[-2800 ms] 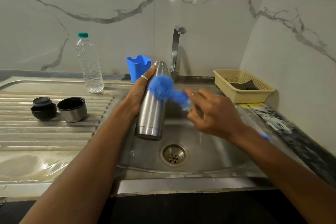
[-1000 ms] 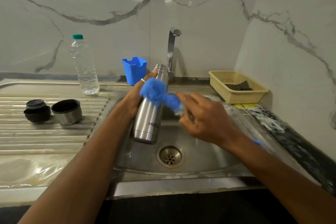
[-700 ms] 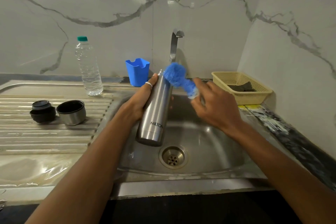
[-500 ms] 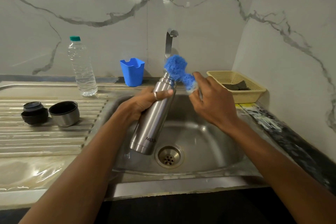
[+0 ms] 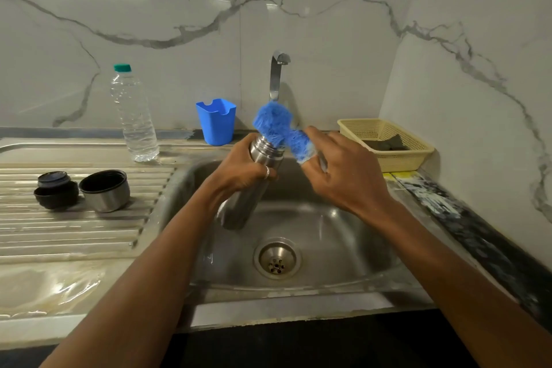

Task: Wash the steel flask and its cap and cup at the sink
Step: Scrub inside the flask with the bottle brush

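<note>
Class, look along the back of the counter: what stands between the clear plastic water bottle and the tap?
A blue plastic holder stands between the water bottle and the tap, shown in the head view.

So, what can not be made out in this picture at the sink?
Head view:
- Inside of the steel flask: the blue brush covers its mouth.
- Flask's middle: hidden under the left hand.
- Brush handle: mostly hidden in the right hand.
- In the yellow basket, the dark thing: partly behind the basket wall, too small to name.
</note>
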Motion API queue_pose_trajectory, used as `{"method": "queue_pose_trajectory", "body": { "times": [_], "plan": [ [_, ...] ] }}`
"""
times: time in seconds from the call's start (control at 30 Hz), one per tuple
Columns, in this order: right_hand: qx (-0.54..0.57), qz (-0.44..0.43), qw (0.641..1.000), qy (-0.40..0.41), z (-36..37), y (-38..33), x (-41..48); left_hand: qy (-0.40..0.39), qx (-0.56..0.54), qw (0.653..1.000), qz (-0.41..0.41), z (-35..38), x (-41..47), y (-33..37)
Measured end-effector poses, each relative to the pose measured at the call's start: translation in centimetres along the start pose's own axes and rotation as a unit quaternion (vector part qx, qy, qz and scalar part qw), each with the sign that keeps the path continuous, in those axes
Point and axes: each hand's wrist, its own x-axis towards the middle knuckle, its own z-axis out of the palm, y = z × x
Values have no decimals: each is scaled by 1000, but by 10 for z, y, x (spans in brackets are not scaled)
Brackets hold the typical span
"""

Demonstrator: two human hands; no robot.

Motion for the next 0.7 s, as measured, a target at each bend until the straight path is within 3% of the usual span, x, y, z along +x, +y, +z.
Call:
{"method": "queue_pose_trajectory", "body": {
  "times": [0.3,0.53,0.7],
  "plan": [
    [-57,33,997,-28,3,9,-4,27,30,998,43,3,-1,-4],
    [-60,-42,997,-13,-6,-10,-18,50,38,997,49,1,-1,-8],
    [-99,-18,995,-16,1,-4,-3,63,85,993,60,3,-3,-5]
  ]
}}
